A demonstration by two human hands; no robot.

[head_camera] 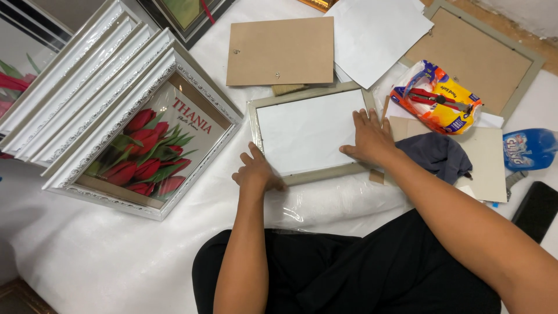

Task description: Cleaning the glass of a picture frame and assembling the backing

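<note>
A person's left hand (256, 172) presses the lower left corner of a pale picture frame (308, 132) lying face down on white sheeting (116, 250) (white backing showing), while the right hand (369, 138) lies flat, fingers spread, on its right edge; neither grasps anything.

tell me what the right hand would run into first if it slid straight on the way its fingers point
The right hand points up and slightly left, so it would probably first meet the white paper sheets just past the frame edge.
</note>
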